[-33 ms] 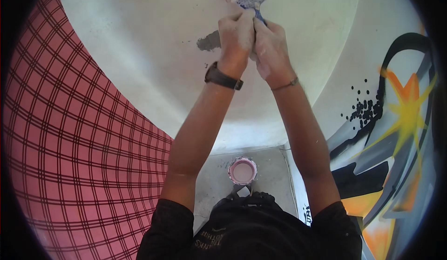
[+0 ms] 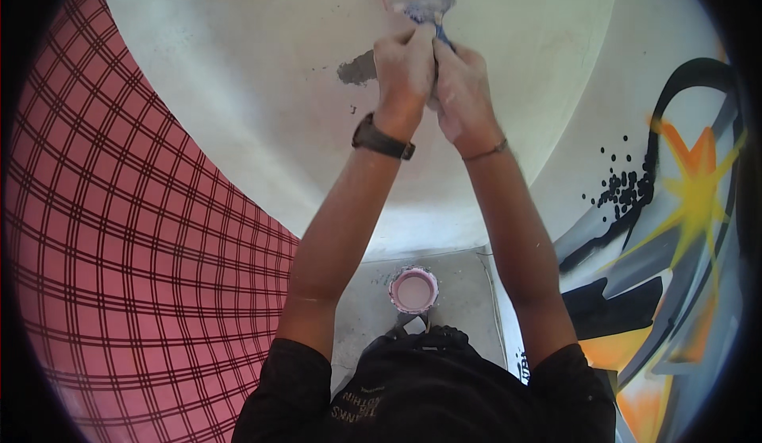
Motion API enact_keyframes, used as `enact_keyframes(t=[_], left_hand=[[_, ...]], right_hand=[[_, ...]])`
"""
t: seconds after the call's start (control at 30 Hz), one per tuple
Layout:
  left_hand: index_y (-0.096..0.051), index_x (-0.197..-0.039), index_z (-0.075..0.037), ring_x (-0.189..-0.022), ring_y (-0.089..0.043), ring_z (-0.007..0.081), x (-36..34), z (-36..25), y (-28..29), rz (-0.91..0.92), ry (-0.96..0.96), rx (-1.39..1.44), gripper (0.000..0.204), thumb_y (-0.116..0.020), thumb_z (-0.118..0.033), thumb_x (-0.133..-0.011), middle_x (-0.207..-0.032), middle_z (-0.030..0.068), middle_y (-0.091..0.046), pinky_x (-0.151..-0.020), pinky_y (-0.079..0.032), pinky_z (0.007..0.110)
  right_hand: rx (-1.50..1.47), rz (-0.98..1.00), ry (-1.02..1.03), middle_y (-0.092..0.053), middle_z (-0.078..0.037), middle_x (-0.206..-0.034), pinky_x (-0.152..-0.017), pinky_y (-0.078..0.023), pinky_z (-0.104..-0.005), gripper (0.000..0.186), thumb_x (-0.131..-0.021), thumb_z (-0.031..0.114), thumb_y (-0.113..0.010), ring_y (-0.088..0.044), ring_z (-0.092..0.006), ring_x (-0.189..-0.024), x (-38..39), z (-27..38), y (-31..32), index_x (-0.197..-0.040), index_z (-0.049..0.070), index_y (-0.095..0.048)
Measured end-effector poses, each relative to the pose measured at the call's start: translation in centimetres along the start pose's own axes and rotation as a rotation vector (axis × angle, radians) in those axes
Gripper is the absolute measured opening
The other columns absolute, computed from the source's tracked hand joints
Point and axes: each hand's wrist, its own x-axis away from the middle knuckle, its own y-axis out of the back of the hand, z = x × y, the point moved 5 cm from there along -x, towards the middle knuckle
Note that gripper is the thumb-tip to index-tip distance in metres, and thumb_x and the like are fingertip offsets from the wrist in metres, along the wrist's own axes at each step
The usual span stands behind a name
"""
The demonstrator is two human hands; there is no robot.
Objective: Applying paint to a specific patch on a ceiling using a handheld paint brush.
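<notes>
Both hands grip the blue handle [image 2: 443, 38] of a wide flat paintbrush [image 2: 419, 0], raised against the pale, curved wall ahead. Its broad end has a reddish strip along the top and a whitish, paint-smeared band beneath. My left hand [image 2: 405, 66], closed round the handle, is dusted with white, and a dark watch is strapped to that wrist. Close beside it my right hand [image 2: 462, 86] is also closed on the handle, likewise whitened, with a thin band at the wrist. Just left of my hands a rough grey patch [image 2: 357, 70] shows on the wall.
A round bucket [image 2: 413, 290] of pale pinkish liquid stands on the grey floor [image 2: 460, 300] by my feet. Pink wall with dark crossed lines [image 2: 159, 229] rises on the left. The right wall carries a colourful mural [image 2: 690, 197] in black, orange and yellow.
The paintbrush and both hands have come slightly down the wall, toward me. My grip on the handle looks the same.
</notes>
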Motion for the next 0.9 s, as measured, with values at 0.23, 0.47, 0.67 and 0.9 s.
enact_keyframes(t=[0.23, 0.47, 0.67, 0.9], left_hand=[[-0.059, -0.069, 0.007, -0.062, -0.044, 0.0065, 4.4, 7.7, 1.2, -0.052, 0.000, -0.027, 0.034, -0.059, -0.019, -0.093, -0.062, -0.0002, -0.052, -0.052, -0.037, 0.030], [-0.068, -0.084, 0.010, -0.068, -0.056, 0.0118, 9.8, 16.9, 1.6, -0.046, 0.224, -0.165, 0.031, -0.061, -0.019, -0.093, -0.070, 0.0084, -0.065, -0.063, -0.046, 0.032], [-0.069, -0.088, 0.008, -0.071, -0.057, 0.0116, 15.0, 24.3, 3.6, -0.028, 0.398, -0.054, 0.030, -0.061, -0.021, -0.094, -0.074, 0.0070, -0.066, -0.065, -0.047, 0.030], [-0.067, -0.076, 0.000, -0.068, -0.051, 0.0090, 22.2, 31.9, 5.3, -0.052, 0.653, -0.047, 0.029, -0.061, -0.021, -0.095, -0.072, 0.0000, -0.060, -0.062, -0.043, 0.027]], right_hand=[[0.050, -0.090, -0.118, -0.051, 0.004, -0.067, -0.042, -0.030, -0.0239, 0.026, -0.100, 0.023, -0.053, -0.043, -0.0036, -0.053, 2.0, -8.7, 4.6, -0.084, 0.003, -0.062], [0.009, -0.238, -0.230, -0.054, 0.004, -0.070, -0.043, -0.032, -0.0227, 0.022, -0.100, 0.021, -0.055, -0.044, -0.0033, -0.054, 5.2, -17.3, 11.0, -0.093, 0.003, -0.064], [0.072, -0.306, -0.297, -0.055, 0.004, -0.074, -0.048, -0.036, -0.0220, 0.022, -0.100, 0.021, -0.055, -0.047, -0.0036, -0.061, 8.9, -24.4, 14.2, -0.093, 0.002, -0.063], [0.150, -0.465, -0.443, -0.062, -0.002, -0.080, -0.057, -0.046, -0.0265, 0.025, -0.099, 0.020, -0.055, -0.056, -0.0093, -0.069, 13.6, -32.4, 18.4, -0.098, -0.001, -0.067]])
